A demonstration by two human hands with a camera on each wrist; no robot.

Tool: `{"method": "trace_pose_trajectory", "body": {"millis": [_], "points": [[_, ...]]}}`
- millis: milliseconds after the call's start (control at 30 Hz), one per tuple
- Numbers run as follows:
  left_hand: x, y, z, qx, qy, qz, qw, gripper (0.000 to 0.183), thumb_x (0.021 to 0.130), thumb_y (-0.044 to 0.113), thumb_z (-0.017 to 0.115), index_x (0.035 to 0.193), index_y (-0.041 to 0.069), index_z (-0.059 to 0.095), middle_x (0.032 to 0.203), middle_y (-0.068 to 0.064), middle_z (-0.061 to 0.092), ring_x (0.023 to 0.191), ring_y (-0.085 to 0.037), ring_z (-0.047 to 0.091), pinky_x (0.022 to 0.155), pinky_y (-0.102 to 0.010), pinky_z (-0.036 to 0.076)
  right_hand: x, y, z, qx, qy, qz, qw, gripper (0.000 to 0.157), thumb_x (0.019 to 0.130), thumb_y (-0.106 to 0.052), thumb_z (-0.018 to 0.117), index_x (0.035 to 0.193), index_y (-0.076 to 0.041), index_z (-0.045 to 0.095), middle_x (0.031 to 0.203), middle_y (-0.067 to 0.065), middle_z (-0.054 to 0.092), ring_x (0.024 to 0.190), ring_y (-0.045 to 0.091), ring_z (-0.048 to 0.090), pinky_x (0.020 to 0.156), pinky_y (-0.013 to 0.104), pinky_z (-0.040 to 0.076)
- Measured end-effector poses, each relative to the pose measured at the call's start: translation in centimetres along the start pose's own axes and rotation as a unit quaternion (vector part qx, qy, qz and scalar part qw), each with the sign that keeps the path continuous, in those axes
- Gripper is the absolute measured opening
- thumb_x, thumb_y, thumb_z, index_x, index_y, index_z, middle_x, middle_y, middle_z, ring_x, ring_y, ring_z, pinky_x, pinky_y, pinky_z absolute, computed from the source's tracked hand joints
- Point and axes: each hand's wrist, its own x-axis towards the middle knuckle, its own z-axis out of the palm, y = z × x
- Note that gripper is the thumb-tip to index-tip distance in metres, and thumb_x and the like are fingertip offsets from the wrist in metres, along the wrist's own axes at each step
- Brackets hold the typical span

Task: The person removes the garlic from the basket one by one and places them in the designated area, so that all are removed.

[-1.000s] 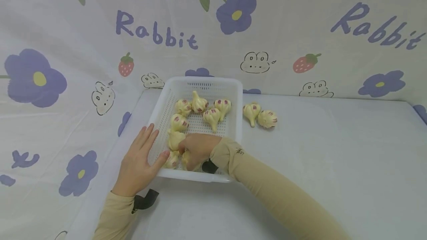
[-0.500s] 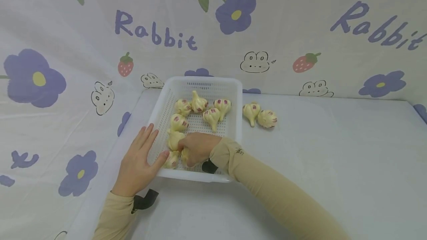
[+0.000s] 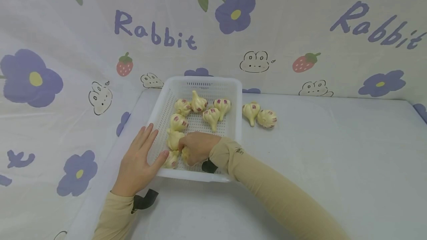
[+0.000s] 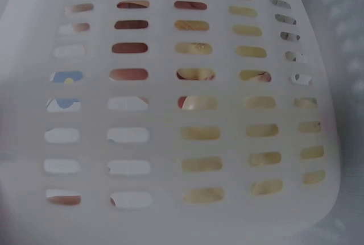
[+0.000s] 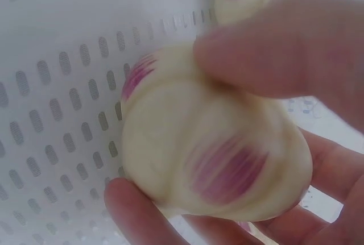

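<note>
A white plastic basket (image 3: 238, 121) with slotted walls holds several garlic bulbs with purple marks. Inside its front part, my right hand (image 3: 199, 146) grips a garlic bulb (image 5: 216, 142). In the right wrist view the thumb presses on top of this bulb while the fingers curl around its lower side. My left hand (image 3: 138, 164) rests at the basket's front left side with fingers straight, its thumb reaching over the rim near another garlic bulb (image 3: 171, 159). Only the slotted wall (image 4: 156, 120) fills the left wrist view, with yellowish bulbs behind it.
Two garlic bulbs (image 3: 258, 115) lie touching on the white table (image 3: 327, 158), just right of the basket. A patterned cloth (image 3: 213, 21) hangs behind the table and along its left side. More bulbs (image 3: 211, 117) sit in the basket's far half.
My right fingertips have drawn in slightly at the front of the basket, still around the garlic bulb. The left hand, the basket and the other bulbs stay in place.
</note>
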Motion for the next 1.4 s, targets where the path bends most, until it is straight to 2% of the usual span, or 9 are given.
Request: {"method": "trace_pose_trajectory", "body": {"millis": [300,767,933,1067,1267,1400], "points": [[-0.1,-0.1,0.0,0.001,-0.004,-0.001,1.0000,0.067,0.094,0.034,0.070,0.150,0.000,0.053,0.163,-0.016,0.044,0.153,-0.042,0.036,0.118,-0.065,0.035,0.1,0.1,-0.1,0.000,0.014,-0.005,1.000,0.039,0.088,-0.011,0.077,0.127,-0.013,0.071,0.112,0.002,0.071,0.094,0.017,0.059,0.082,0.027,0.050],[0.1,-0.2,-0.2,-0.004,-0.005,0.000,1.0000,0.067,0.095,0.035,0.071,0.149,0.000,0.054,0.163,-0.016,0.044,0.153,-0.043,0.036,0.117,-0.066,0.036,-0.3,-0.2,-0.8,0.003,0.042,-0.006,0.999,0.044,0.090,-0.015,0.079,0.133,-0.015,0.068,0.121,0.002,0.071,0.098,0.016,0.061,0.087,0.029,0.052],[0.1,-0.2,-0.1,-0.004,-0.007,-0.002,1.0000,0.068,0.095,0.035,0.071,0.150,0.000,0.053,0.163,-0.016,0.044,0.153,-0.042,0.035,0.118,-0.065,0.035,-0.7,-0.1,-1.4,0.010,0.048,-0.008,0.999,0.048,0.091,-0.013,0.078,0.137,-0.012,0.064,0.132,0.004,0.068,0.106,0.017,0.060,0.097,0.032,0.053],[0.3,-0.1,-0.1,-0.003,-0.010,-0.002,0.9999,0.068,0.095,0.035,0.070,0.150,0.000,0.053,0.163,-0.016,0.044,0.154,-0.042,0.035,0.118,-0.066,0.035,-1.1,0.0,-2.0,0.013,0.057,-0.015,0.998,0.049,0.092,-0.011,0.076,0.139,-0.009,0.062,0.136,0.006,0.067,0.107,0.019,0.060,0.097,0.033,0.053],[0.4,0.1,-0.2,-0.007,-0.013,-0.001,0.9999,0.067,0.096,0.035,0.070,0.150,-0.001,0.053,0.162,-0.017,0.045,0.153,-0.043,0.036,0.117,-0.066,0.036,-1.7,0.3,-2.7,0.000,0.083,-0.028,0.996,0.052,0.092,-0.011,0.075,0.142,-0.008,0.061,0.139,0.008,0.066,0.119,0.020,0.064,0.105,0.033,0.053],[0.4,0.1,-0.2,-0.008,-0.008,0.000,0.9999,0.067,0.095,0.034,0.071,0.149,-0.001,0.054,0.162,-0.017,0.045,0.152,-0.043,0.036,0.117,-0.066,0.036,-2.4,0.5,-3.5,0.018,0.114,-0.046,0.992,0.053,0.089,-0.007,0.075,0.141,-0.008,0.063,0.136,0.007,0.068,0.113,0.019,0.063,0.098,0.032,0.054]]}}
